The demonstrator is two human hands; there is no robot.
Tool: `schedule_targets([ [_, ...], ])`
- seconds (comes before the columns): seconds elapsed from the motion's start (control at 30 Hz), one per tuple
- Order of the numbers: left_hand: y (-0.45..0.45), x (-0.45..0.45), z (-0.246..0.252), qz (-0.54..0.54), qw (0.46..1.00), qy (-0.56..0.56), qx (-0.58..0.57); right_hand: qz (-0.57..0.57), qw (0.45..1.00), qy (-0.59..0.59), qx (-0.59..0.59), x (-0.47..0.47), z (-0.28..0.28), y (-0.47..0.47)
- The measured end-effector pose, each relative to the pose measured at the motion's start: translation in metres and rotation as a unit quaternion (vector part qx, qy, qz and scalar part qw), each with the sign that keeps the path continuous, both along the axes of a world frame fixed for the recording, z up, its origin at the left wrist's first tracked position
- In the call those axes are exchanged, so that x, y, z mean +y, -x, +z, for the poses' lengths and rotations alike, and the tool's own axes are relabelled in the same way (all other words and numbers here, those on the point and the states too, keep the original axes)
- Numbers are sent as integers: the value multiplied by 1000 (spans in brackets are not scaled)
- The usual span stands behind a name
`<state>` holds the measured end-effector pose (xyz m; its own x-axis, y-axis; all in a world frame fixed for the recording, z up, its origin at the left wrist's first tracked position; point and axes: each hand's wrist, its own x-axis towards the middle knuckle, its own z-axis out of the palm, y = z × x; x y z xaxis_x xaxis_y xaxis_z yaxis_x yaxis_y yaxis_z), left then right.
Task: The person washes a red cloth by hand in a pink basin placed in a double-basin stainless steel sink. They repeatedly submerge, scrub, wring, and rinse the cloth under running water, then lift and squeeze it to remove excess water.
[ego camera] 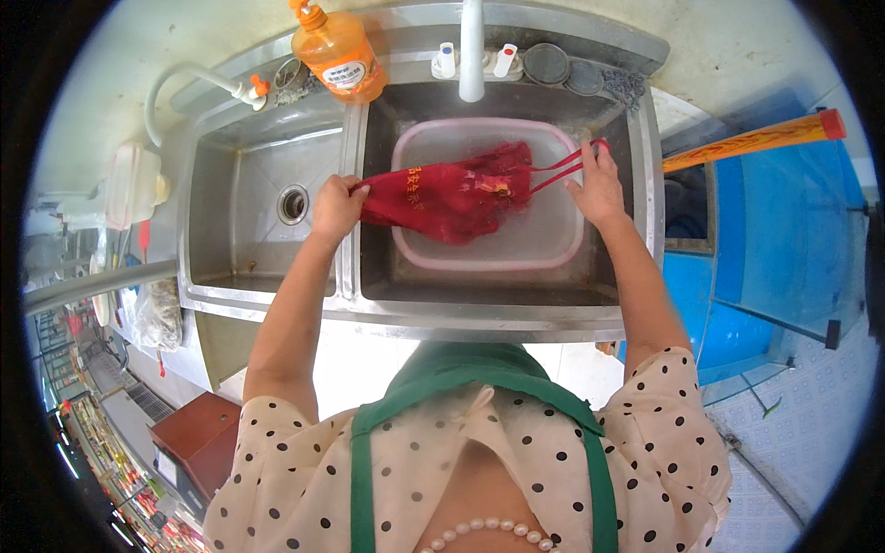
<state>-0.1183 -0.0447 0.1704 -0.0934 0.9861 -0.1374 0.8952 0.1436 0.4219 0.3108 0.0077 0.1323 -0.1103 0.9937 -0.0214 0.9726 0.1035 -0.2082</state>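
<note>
A wet red apron-like cloth (453, 197) with yellow printing and long straps is stretched sideways over a pink-rimmed plastic basin (484, 266). Water fills the basin, and part of the cloth dips into it. At the cloth's left end, my left hand (337, 207) pinches its edge above the divider between the two sink bowls. My right hand (597, 183) grips the red straps (556, 166) near the basin's right rim. The basin sits in the right bowl of a stainless steel sink (387, 283).
A white faucet (472, 62) reaches over the right bowl. Behind the divider stands an orange pump bottle (342, 59). Metal lids (546, 63) and a steel-wool scourer (622, 88) lie on the back ledge. The left bowl has a drain (293, 204). A yellow-orange tube (753, 142) juts out at right.
</note>
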Motion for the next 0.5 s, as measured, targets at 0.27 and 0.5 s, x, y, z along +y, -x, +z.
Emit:
schedule_targets([
  [0.27, -31, -5, 10, 124, 941, 94, -302, 86, 975, 123, 162, -13, -5, 20],
  [0.5, -64, 2, 54, 167, 697, 174, -676, 111, 943, 251, 190, -40, 31, 79],
])
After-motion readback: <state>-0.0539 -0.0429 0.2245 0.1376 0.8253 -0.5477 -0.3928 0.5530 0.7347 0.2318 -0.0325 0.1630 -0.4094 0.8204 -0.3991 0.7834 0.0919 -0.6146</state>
